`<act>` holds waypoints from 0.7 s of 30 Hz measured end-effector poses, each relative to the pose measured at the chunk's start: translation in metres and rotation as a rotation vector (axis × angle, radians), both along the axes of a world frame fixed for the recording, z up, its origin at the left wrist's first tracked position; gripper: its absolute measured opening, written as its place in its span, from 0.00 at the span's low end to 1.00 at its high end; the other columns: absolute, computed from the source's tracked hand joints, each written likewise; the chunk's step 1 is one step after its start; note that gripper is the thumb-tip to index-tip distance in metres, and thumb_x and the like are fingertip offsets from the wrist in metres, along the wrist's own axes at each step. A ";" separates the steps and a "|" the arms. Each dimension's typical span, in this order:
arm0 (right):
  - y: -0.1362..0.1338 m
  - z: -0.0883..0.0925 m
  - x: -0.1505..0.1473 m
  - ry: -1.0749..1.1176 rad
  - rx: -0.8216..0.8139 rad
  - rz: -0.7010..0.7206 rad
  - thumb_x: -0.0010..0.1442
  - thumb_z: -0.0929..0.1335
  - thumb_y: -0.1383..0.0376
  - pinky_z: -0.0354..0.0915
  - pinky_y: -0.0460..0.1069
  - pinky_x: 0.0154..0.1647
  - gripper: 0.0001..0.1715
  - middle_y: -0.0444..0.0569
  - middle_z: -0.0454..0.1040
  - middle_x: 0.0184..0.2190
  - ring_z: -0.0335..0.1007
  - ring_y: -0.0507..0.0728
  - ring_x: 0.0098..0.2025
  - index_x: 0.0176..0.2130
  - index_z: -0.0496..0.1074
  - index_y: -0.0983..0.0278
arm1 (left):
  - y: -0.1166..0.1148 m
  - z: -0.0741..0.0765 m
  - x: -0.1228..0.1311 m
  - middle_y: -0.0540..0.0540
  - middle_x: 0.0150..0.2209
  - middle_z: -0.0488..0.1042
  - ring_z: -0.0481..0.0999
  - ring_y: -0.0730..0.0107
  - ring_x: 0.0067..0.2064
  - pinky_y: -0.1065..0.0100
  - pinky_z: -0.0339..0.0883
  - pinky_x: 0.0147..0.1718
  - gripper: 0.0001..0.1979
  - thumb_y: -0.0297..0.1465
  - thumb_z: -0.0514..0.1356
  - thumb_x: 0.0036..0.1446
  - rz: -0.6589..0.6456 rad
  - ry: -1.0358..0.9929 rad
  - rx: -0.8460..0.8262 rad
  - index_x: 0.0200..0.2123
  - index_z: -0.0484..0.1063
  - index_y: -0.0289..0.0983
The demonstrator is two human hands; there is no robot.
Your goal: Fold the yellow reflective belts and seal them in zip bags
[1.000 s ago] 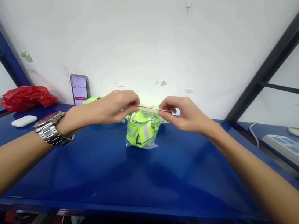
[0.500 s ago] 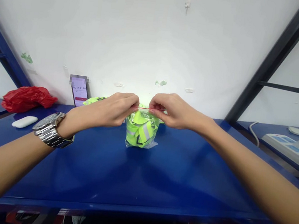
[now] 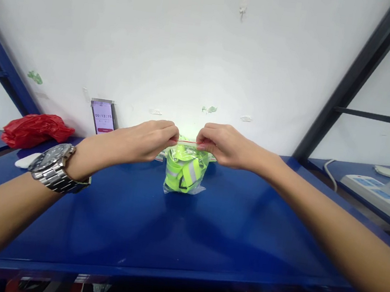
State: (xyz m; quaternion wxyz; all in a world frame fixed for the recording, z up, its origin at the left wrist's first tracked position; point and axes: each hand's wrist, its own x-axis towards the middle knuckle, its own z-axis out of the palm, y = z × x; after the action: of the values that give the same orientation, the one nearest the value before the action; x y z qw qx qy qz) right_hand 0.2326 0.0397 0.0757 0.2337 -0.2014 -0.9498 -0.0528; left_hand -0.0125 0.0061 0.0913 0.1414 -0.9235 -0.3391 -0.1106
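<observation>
A clear zip bag [image 3: 184, 171] stuffed with a neon yellow reflective strap stands upright on the blue shelf [image 3: 168, 229] near the white wall. Both hands pinch the red strip along the bag's top edge. My left hand [image 3: 150, 140], with a steel watch on its wrist, grips the strip's left end. My right hand [image 3: 222, 145] pinches it just right of the middle. The fingertips of the two hands are only a short gap apart.
A phone [image 3: 103, 117] showing a timer leans against the wall at the back left. A red plastic bag [image 3: 34, 128] and a white oval case [image 3: 26, 161] lie at the far left. A white power strip [image 3: 380, 191] sits on the neighbouring shelf at right, behind a black post [image 3: 348, 90].
My right hand has slid left along the bag's top strip toward my left hand. The left forearm has dropped slightly. The phone's timer has advanced by a second.
</observation>
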 end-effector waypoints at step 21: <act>-0.007 0.001 -0.011 0.081 -0.056 0.059 0.59 0.64 0.69 0.54 0.48 0.32 0.03 0.46 0.69 0.29 0.59 0.52 0.30 0.32 0.66 0.65 | -0.002 0.000 0.006 0.47 0.31 0.69 0.67 0.70 0.30 0.67 0.58 0.30 0.09 0.32 0.47 0.67 -0.066 -0.019 0.004 0.36 0.65 0.37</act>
State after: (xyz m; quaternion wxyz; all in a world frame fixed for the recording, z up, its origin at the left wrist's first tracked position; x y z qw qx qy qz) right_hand 0.2215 0.0324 0.0768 0.2676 -0.1817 -0.9462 -0.0112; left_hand -0.0060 0.0042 0.0913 0.1362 -0.9327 -0.3097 -0.1247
